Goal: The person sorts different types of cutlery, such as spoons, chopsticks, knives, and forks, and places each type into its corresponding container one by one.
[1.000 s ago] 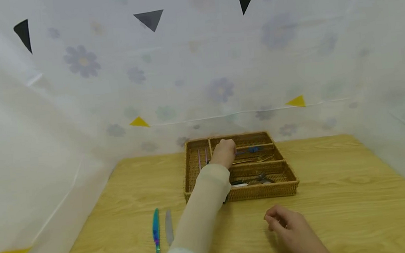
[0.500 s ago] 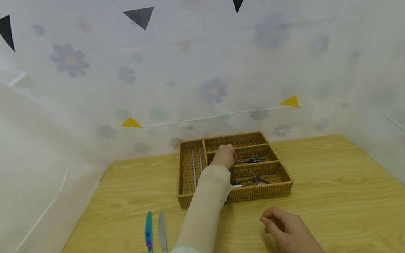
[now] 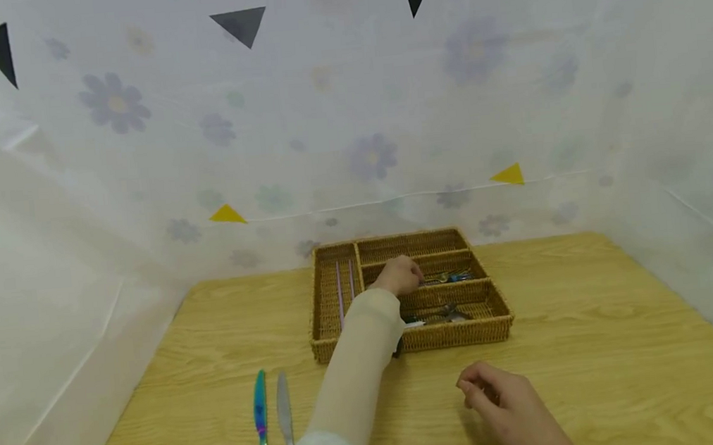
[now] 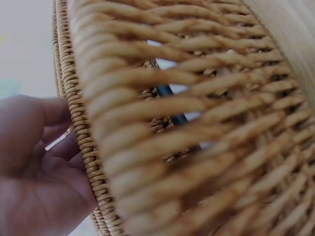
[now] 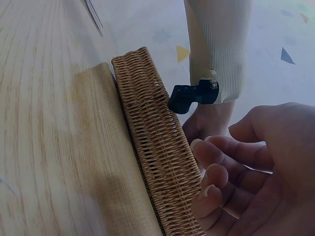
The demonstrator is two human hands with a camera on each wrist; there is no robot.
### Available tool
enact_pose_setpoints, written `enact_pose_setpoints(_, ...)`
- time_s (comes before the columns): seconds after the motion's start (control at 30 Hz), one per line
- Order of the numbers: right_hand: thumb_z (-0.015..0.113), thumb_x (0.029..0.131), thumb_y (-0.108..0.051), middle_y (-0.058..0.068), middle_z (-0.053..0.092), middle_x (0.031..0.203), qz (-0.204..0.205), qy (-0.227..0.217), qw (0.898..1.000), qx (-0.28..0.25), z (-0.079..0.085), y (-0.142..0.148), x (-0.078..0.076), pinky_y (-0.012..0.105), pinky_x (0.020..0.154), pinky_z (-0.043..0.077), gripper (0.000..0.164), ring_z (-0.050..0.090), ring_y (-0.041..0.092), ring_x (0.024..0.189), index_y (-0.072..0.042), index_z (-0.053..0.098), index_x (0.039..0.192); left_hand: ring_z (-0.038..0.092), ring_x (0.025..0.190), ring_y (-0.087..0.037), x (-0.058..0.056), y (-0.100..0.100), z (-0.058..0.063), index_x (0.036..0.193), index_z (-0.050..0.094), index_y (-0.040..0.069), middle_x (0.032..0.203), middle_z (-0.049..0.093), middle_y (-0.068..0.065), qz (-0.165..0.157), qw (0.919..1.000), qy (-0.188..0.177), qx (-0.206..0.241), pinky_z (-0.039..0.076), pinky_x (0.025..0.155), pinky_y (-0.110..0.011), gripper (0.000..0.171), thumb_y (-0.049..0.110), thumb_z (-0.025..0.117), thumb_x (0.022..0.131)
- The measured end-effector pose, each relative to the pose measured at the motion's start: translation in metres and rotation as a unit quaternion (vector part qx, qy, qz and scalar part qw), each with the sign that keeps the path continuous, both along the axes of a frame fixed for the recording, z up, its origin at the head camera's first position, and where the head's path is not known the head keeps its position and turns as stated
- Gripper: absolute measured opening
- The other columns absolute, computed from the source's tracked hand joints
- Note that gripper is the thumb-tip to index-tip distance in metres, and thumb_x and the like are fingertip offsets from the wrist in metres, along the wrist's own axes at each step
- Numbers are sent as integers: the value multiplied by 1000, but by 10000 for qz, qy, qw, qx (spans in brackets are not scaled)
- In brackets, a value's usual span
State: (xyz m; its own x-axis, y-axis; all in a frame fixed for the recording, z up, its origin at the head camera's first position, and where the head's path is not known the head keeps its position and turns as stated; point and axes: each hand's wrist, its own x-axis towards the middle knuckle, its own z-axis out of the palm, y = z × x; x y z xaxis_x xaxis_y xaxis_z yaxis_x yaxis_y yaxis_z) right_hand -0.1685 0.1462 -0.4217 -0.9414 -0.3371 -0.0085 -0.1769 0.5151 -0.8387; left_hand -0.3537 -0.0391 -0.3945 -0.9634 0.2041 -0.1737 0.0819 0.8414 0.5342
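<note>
My left hand [image 3: 401, 275] reaches into the middle compartment of a wicker cutlery tray [image 3: 455, 335]. Its curled fingers are at the handle ends of several forks [image 3: 460, 278], some blue and some gold; the forks move with the hand, so it seems to grip them. In the left wrist view the tray's wall hides the fingertips of the left hand [image 4: 39, 167]. My right hand [image 3: 506, 400] stays over the table in front of the tray. Its fingers are loosely curled and hold nothing, as the right wrist view of the right hand [image 5: 256, 167] also shows.
Two purple chopsticks [image 3: 340, 294] lie in the tray's left compartment. Spoons [image 3: 454, 315] lie in the front one. A rainbow-coloured knife [image 3: 261, 414] and a silver knife [image 3: 284, 409] lie on the wooden table [image 3: 597, 357] at the left. A white floral sheet surrounds the table.
My left hand has shifted slightly right within the middle compartment. The forks have been drawn closer together and moved right. The right hand has stayed about where it was.
</note>
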Motion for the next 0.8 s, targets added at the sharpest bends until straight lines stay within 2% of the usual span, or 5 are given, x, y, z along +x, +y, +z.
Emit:
enact_pose_setpoints(0.17,53,95,-35,2,64,78,27,79,10000,2,-1,0,1,22,53,45,28,58,9,65,-9,63,99,46,69,-15,3,-3,0,125,61,11,131,57,-4,-181,9996,-138,136,41,69,-31,32,21,42,101)
enact_pose_setpoints(0.33,52,96,-34,2,64,80,109,45,9999,-25,-4,-3,-2,22,56,47,28,58,9,67,-9,63,100,54,86,-14,5,-11,0,125,60,12,131,57,-3,-185,9998,-78,52,43,72,-32,33,23,41,101)
enact_pose_setpoints(0.53,52,96,-36,1,64,81,194,31,9998,-57,-6,-5,-8,21,58,47,29,59,8,69,-9,62,101,57,112,-19,11,-26,3,124,60,11,130,57,-3,-213,9997,111,42,50,87,-35,32,22,41,101)
enact_pose_setpoints(0.63,52,96,-36,0,63,80,192,79,9998,28,-7,-5,-10,21,57,46,29,58,8,67,-10,63,101,56,113,-18,18,-33,6,123,61,13,128,58,-3,-246,9993,233,131,50,87,-34,31,20,42,100)
enact_pose_setpoints(0.8,52,96,-35,-2,63,78,-10,48,9995,306,-9,0,-15,21,57,45,25,57,7,66,-13,64,101,55,76,-13,36,-40,18,118,63,18,121,61,-1,-330,9963,505,614,46,70,-29,28,20,42,100)
